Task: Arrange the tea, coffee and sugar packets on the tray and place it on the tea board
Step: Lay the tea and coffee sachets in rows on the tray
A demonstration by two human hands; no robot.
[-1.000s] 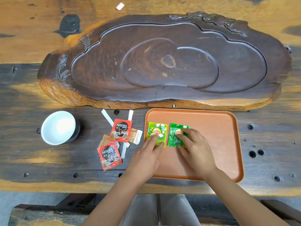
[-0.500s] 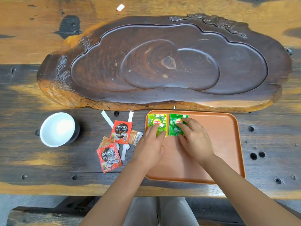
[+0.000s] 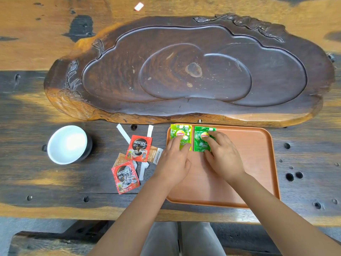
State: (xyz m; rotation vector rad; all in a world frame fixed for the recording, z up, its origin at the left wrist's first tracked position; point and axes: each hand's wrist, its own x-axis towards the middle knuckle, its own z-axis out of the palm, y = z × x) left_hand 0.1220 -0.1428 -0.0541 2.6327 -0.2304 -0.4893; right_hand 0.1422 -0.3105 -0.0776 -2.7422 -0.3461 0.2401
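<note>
Glossy foil tea packets [image 3: 181,136]; matt plastic tray [image 3: 258,163]; carved wooden tea board [image 3: 184,108]

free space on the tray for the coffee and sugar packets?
The tray is bare right of the darker tea packet, and near its front rim beside both hands. Crowded: far-left corner, with the lighter tea packet, and table left of the tray.

Left hand [image 3: 174,159] covers the lower part of the light green tea packet [image 3: 180,134]; right hand [image 3: 224,156] hides the right side of the dark green tea packet [image 3: 200,143]. Small print on both is unreadable. White sugar sticks [image 3: 123,133] and brown packets [image 3: 156,155] lie partly under the red coffee packets [image 3: 139,147]. Both forearms are cut off by the bottom edge. Small white scrap [image 3: 138,6] on the far table is too small to identify.
</note>
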